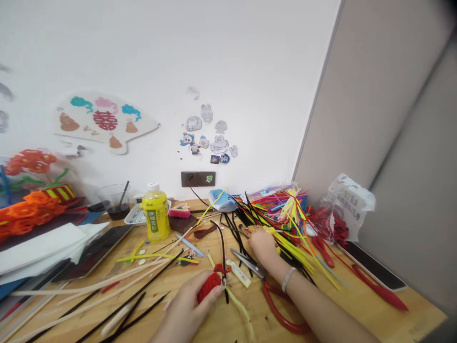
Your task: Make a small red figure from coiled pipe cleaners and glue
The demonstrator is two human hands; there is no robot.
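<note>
My left hand (194, 300) is closed around a red fuzzy pipe-cleaner piece (210, 287) near the table's front. A black pipe cleaner (223, 247) stands up from that piece, and a pale yellow one (242, 307) trails beside it. Farther back, my right hand (263, 245) is wrapped round a yellow tool that looks like a hot glue gun (267, 230), lying among the pipe cleaners; my fingers partly hide it. Red-handled scissors (276, 309) lie with blades parted under my right forearm. A small white and yellow tube or packet (238, 273) rests between the hands.
Bundles of coloured pipe cleaners (285, 205) fill the back right. A yellow drink bottle (156, 212), a cup of dark liquid (117, 202) and a dark tablet (96, 252) stand or lie left. A phone (371, 264) lies right, beside a red-handled tool (382, 288).
</note>
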